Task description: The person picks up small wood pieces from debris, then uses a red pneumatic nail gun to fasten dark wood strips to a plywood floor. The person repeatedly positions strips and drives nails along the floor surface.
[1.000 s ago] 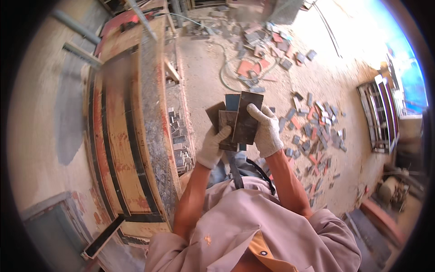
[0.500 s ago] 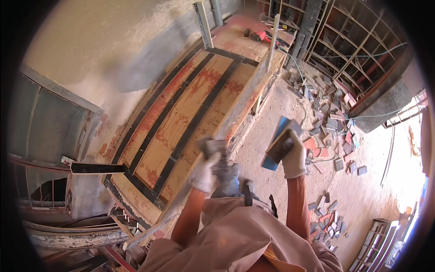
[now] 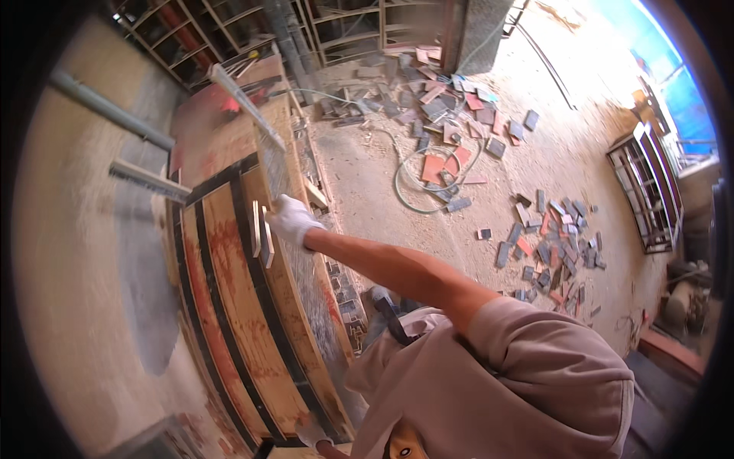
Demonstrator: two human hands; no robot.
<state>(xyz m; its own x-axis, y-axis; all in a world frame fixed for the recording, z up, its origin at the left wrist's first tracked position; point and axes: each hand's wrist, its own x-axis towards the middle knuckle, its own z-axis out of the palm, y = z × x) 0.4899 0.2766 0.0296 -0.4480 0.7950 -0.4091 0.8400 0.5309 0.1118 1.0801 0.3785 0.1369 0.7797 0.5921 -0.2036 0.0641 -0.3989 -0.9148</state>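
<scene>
- Right, nearest the cam: mauve shirt (image 3: 505, 382) fills the lower middle, w/ a yellow-orange bit (image 3: 405, 440) at the neck.
- L hand (image 3: 312, 433), white-gloved, down by the bottom edge at the near end of the wooden form (image 3: 245, 306); small & blurred, so can't tell if it's gripping or loose.
- R arm goes straight out across the body to the L, and here's the R hand (image 3: 294, 218), gloved, clenched on a small board (image 3: 267, 243), seen nearly edge-on.
- Second board (image 3: 256, 229) stands just L of it, pale edge showing, approx. parallel; can't tell if it's in the same grip. Both sit in view over the form, nr its side plank (image 3: 310, 283).
- Form itself: bare wood w/ red stains, black strips (image 3: 302, 380) running lengthwise.
- Out R, on the dusty floor: loose heap of grey & reddish offcuts (image 3: 544, 252).
- Further: thin green hose (image 3: 399, 183) in loops, orange pieces (image 3: 433, 168) amid it, bigger scatter behind.
- Far R: slatted metal rack (image 3: 623, 187), bright blue sheet (image 3: 657, 53) past it.
- Far back: dark column (image 3: 478, 38) & timber lattice (image 3: 352, 17).
</scene>
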